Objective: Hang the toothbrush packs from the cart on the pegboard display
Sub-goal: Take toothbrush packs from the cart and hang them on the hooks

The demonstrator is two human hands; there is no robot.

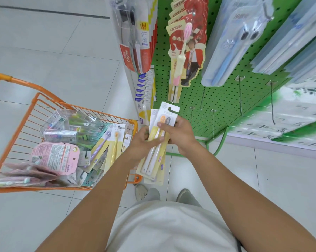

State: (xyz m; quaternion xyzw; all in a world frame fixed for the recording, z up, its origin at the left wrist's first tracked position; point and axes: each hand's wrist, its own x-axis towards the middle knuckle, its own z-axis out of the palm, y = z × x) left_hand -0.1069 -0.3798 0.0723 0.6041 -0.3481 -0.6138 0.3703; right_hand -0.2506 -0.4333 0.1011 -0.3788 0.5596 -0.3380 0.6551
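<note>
Both of my hands hold a small stack of yellow-and-white toothbrush packs (156, 151) in front of me, low before the green pegboard (221, 99). My left hand (143, 142) grips the stack from the left side. My right hand (179, 133) pinches the top pack near its hang hole end. The orange wire cart (26, 113) at the left holds several more toothbrush packs (106, 148), yellow, purple, pink and clear-boxed. Bare metal pegs (212, 122) stick out of the pegboard just right of my hands.
Hanging on the pegboard are Colgate packs (135, 39), canban packs with a pink brush (187, 46) and blue-brush packs (231, 42). Longer bare hooks (271, 102) stand at the right. A white shelf base (288, 131) runs at the right. My shoes show on the tiled floor.
</note>
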